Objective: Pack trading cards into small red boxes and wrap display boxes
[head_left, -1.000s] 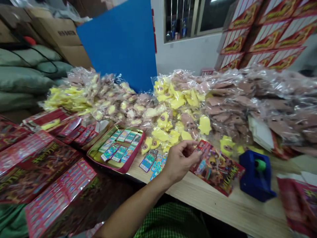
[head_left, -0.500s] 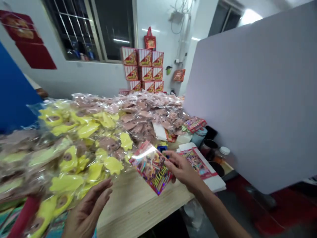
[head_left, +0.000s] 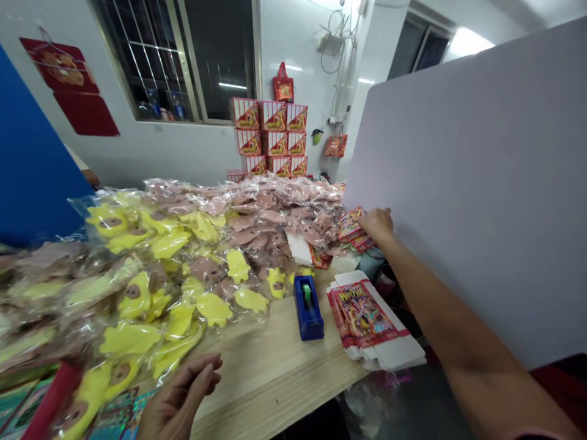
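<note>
My right hand (head_left: pixel 378 225) reaches far forward to the right and holds a red printed packet (head_left: pixel 351 225) above another red packet (head_left: pixel 362 243) at the table's right side. My left hand (head_left: pixel 186 391) hovers over the front of the wooden table (head_left: pixel 257 373), fingers slightly curled and thumb apart, with nothing in it. Between the hands stands a blue tape dispenser (head_left: pixel 309 308). To its right lie flattened red and white printed boxes (head_left: pixel 367 315). Bagged yellow figures (head_left: pixel 132 293) spread close to my left hand.
Bagged brownish-pink figures (head_left: pixel 261 214) are heaped across the back. Stacked red and white boxes (head_left: pixel 274 143) rise behind them. A pale panel (head_left: pixel 472 183) borders the right side, a blue panel (head_left: pixel 32 153) the left. A blue-grey container (head_left: pixel 370 264) stands near the right edge.
My right hand has moved forward and right with the red packet, from above the tape dispenser to the other packet. The left hand has shifted slightly right. The view has tilted a little.
</note>
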Demonstrator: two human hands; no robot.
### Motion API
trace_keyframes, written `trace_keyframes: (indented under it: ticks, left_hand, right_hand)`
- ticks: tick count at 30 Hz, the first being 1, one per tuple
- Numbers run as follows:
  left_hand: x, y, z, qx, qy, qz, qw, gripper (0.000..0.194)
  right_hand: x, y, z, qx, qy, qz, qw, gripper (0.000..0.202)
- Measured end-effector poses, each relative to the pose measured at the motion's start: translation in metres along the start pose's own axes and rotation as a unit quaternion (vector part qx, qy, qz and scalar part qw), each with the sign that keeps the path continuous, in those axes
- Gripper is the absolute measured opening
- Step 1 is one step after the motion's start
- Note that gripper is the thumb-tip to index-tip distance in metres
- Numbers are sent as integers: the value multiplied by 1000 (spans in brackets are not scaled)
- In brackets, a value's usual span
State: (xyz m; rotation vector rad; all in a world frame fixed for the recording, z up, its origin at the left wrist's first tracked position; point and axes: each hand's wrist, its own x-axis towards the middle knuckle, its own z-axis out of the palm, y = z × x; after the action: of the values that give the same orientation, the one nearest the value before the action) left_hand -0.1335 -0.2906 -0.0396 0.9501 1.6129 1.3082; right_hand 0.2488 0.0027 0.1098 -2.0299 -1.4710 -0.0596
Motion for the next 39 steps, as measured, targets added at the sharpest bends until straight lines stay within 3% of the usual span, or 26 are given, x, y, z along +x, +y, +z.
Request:
trace_keyframes:
  ticks: [3,6,9,11,14,16,19,21,23,25,28,32,34,36,39]
  left_hand:
    - [-2,0,-1,3,7,3,1000,64]
    - [-1,-6,-4,1,15,3,1000,63]
    - [-1,-9,-1,-8,2,-9,1000,62]
    - [-2,-9,5,-11,-9,-8,1000,58]
    - [-4,-11,17,-8,-47,-6,999,52]
    - [-6,-13,25,-6,-80,-4,997,49]
    - [-12,-17,38,-12,-130,-5,991,46]
    - [-16,-17,50,-53,-177,-17,983,46]
    - [-19,-18,66,-134,-234,-24,963,54]
    - [-20,-19,82,-237,-270,-5,933,79]
    - [-18,-21,93,-350,-279,9,895,104]
    - [-20,-19,71,-355,-288,-7,889,100]
    - [-22,-17,54,-325,-319,-1,890,103]
    - [-25,-16,39,-302,-344,5,889,107]
    - [-27,-19,25,-302,-323,-1,897,97]
  right_hand:
    - [-28,1,-5,-55,10,-30,998,22]
    - [-85,6,-5,-104,-25,-101,989,25]
    - [-161,20,13,-157,-116,-129,972,25]
    - [-207,33,31,-189,-162,-125,960,38]
    - [-245,51,50,-224,-179,-120,950,56]
    - [-250,57,50,-231,-186,-132,946,55]
    - [-248,55,30,-228,-191,-156,942,49]
    - [-255,45,11,-197,-120,-191,954,48]
    - [-275,27,-7,-106,4,-274,956,46]
    - [-304,5,-18,32,60,-387,920,46]
    - [-341,-23,-25,197,-40,-478,855,52]
    - [-343,-41,-23,256,-227,-486,804,60]
    - [-329,-44,-19,276,-248,-468,802,60]
    - [-315,-48,-14,294,-250,-458,801,47]
    - [-301,-50,-5,318,-297,-442,784,23]
